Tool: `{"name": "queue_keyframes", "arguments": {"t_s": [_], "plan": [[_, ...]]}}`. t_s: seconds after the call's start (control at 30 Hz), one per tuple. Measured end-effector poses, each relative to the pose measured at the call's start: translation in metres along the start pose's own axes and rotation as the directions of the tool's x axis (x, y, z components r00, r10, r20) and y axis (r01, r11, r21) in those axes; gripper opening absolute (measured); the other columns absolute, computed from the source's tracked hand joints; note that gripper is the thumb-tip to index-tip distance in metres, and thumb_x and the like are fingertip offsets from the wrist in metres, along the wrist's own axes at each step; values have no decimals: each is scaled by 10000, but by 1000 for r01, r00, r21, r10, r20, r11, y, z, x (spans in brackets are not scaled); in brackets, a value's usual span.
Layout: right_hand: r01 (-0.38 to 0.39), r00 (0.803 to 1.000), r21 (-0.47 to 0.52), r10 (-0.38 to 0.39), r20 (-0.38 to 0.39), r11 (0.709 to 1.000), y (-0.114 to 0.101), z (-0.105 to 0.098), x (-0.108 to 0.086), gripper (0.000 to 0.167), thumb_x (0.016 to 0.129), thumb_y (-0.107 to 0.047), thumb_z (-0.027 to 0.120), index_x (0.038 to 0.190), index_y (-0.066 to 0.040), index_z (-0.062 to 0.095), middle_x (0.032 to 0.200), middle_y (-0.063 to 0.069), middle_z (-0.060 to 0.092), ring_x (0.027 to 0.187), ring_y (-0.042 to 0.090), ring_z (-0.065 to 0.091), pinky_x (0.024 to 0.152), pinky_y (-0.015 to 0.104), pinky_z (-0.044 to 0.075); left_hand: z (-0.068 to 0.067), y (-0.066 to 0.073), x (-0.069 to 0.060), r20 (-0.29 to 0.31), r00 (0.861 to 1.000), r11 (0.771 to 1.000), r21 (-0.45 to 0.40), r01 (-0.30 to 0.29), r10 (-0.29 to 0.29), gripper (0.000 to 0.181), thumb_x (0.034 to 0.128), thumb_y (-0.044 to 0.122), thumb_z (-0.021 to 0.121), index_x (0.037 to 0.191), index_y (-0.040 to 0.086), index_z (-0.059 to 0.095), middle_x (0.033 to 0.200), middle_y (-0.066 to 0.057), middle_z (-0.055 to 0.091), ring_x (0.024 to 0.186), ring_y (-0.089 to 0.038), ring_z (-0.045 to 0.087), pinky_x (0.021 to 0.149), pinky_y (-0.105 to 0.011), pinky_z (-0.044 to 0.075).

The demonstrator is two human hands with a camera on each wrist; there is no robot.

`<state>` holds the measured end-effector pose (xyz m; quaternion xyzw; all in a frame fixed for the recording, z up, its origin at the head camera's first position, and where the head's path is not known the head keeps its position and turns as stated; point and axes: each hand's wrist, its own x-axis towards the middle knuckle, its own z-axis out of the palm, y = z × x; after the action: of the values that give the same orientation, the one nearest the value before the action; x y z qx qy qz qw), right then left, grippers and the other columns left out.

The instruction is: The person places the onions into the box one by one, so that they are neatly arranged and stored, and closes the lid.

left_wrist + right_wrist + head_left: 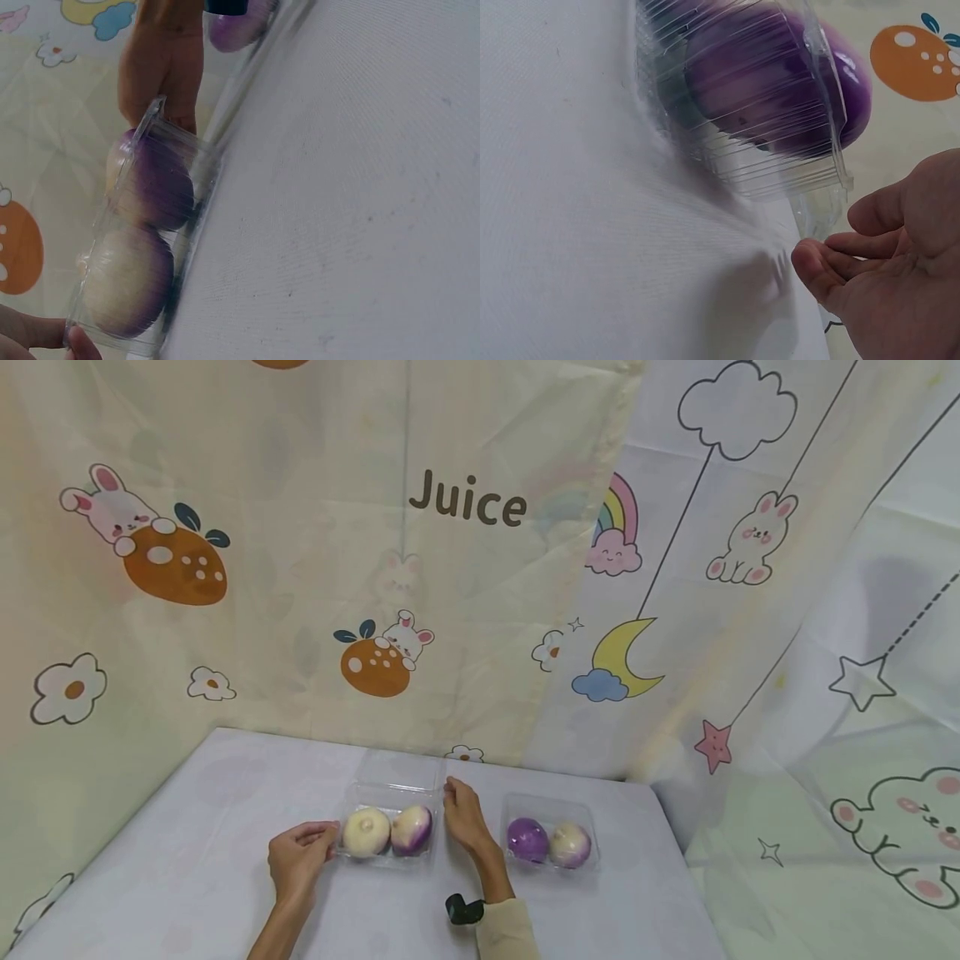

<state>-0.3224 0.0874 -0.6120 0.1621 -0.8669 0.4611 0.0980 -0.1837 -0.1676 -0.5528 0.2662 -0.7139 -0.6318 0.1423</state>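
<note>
A clear plastic clamshell box [386,862] stands on the table with its lid [399,770] folded back. Inside lie two round purple-and-white vegetables that look like turnips, a pale one [366,832] on the left and a more purple one [412,829] on the right. My left hand [298,858] pinches the box's left edge between thumb and finger, as the left wrist view shows. Beside the box's back right corner, my right hand [465,814] has loosely bent fingers close to the lid. The right wrist view shows nothing held between thumb and fingers; whether the fingertips touch the lid is unclear.
Another clear box [551,806] sits to the right of my right forearm, holding a purple vegetable [528,840] and a paler one [571,845]. A printed curtain [300,568] hangs behind the white-covered table [225,802]. A black wrist device [463,910] is beside the right sleeve.
</note>
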Motion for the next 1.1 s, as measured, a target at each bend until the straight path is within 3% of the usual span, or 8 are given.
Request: {"name": "queue_keyframes", "arguments": {"t_s": [0.13,0.23,0.37,0.53,0.67,0.73,0.93,1.1], "plan": [[-70,997,34,69,31,997,-3,-1,-2,257,1037,-37,487,1114,61,712,1072,178,758,1065,309,713,971,515,629,1,1,0,-3,1000,1000,1,10,-10,208,990,59,752,1126,-99,755,763,4,773,626,-117,681,559,-211,624],[-58,998,58,56,30,997,-15,-7,-7,357,1035,-33,481,1277,118,696,1189,241,766,1216,411,709,1111,591,582,2,1,-1,-9,1000,1000,-2,15,-15,209,985,54,757,1123,-102,757,755,6,769,619,-120,678,552,-214,622],[6,1000,50,-7,16,999,-26,-14,-12,415,1028,-37,481,1345,169,651,1179,273,769,1196,431,724,1085,559,604,2,2,-1,-18,1000,1000,-3,20,-20,207,982,53,761,1119,-101,760,756,-5,769,618,-125,674,546,-220,620],[18,1000,56,-19,17,998,-27,-16,-14,436,1030,-46,475,1374,168,635,1203,267,773,1211,403,733,1090,513,613,3,2,-2,-21,1000,1000,11,20,-19,199,990,54,753,1123,-95,753,781,-35,783,622,-136,672,539,-225,613],[10,999,127,-14,36,992,-41,-23,-16,435,1056,-45,470,1400,189,600,1266,323,740,1260,466,699,1132,594,572,2,1,-2,-21,1000,1000,10,16,-15,196,987,48,753,1122,-95,753,790,-39,789,609,-130,670,534,-220,610],[24,999,120,-28,32,993,-44,-26,-16,434,1070,-53,460,1403,190,595,1270,315,740,1237,430,714,1105,556,598,2,1,-1,-19,1000,1000,3,15,-15,201,985,51,758,1120,-97,756,779,-27,783,602,-124,669,534,-218,610],[-17,1000,113,14,28,993,-59,-31,-16,404,1067,-19,490,1396,186,604,1287,325,732,1190,435,728,1039,520,637,2,1,1,-17,1000,1000,-6,17,-17,197,969,50,766,1105,-92,764,749,8,764,592,-111,672,544,-219,625],[-87,996,146,82,41,985,-64,-32,-15,390,1077,10,498,1417,171,598,1326,320,719,1217,453,714,1057,549,629,2,1,0,-22,1000,1000,-12,17,-18,188,959,41,770,1089,-95,765,756,-11,774,572,-108,665,534,-219,622]]}}
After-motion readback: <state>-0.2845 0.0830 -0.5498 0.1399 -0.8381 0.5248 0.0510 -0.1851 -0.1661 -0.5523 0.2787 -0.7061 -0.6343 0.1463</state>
